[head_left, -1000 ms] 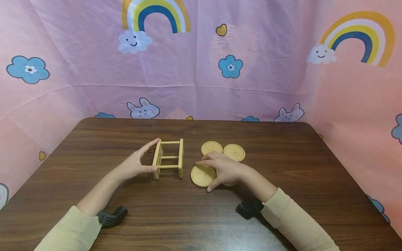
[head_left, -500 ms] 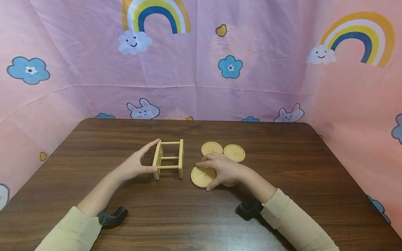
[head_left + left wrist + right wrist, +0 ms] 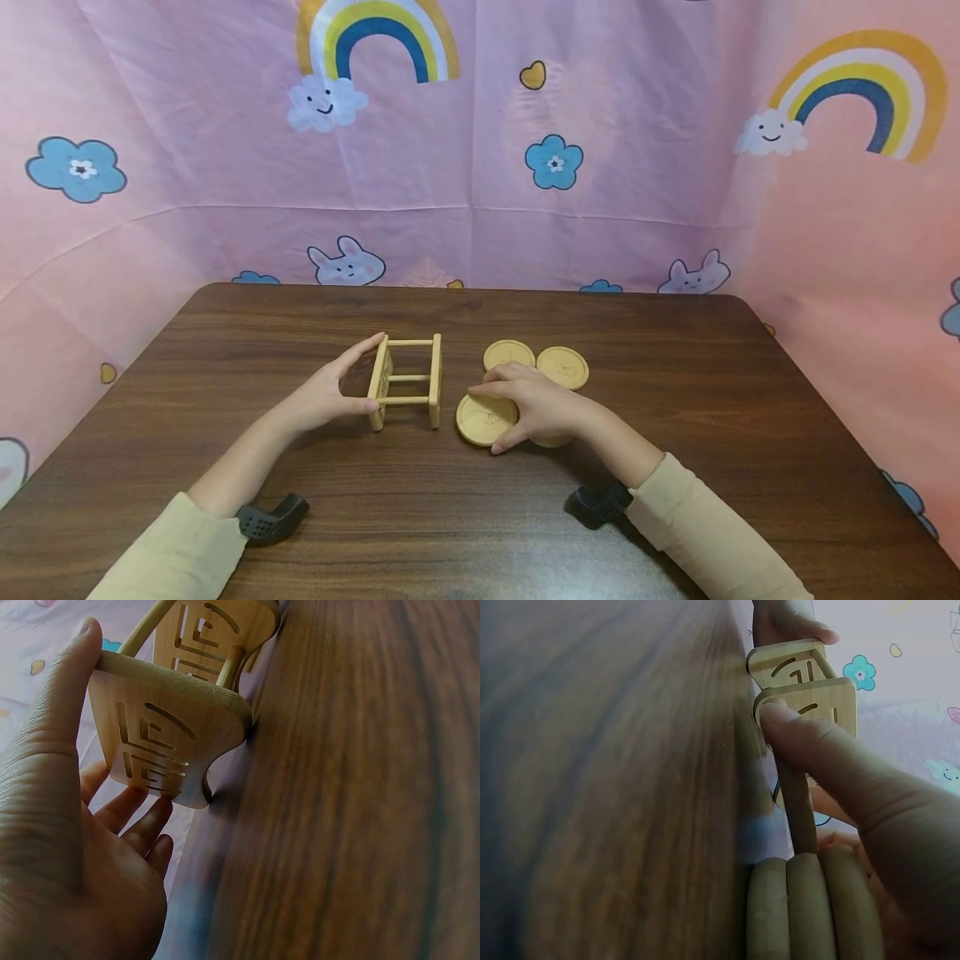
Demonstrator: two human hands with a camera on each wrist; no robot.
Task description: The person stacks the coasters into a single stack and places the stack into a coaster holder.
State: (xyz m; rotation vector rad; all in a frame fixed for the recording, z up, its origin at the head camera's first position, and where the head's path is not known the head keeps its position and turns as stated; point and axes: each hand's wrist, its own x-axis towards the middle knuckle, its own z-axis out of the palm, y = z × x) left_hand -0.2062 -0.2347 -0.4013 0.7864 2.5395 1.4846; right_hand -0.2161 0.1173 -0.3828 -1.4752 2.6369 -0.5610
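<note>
In the head view, my left hand [image 3: 326,396] holds the left panel of a wooden coaster holder [image 3: 408,377]. Its thumb is at the near edge and its fingers at the far edge; the left wrist view shows slots cut through the panel [image 3: 154,739]. My right hand [image 3: 536,404] curves over the table, thumb and fingers around a round wooden coaster [image 3: 483,421] lying flat. Beneath the palm, the right wrist view shows three stacked coasters [image 3: 802,907], mostly hidden from the head camera.
Two more round coasters, a left one [image 3: 509,353] and a right one [image 3: 563,367], lie just behind the right hand. All rests on a dark wood-grain table [image 3: 420,525]. A patterned pink cloth [image 3: 420,167] hangs behind and at the sides.
The head view has shifted very slightly. Both hands, the coaster holder and the coasters keep their places.
</note>
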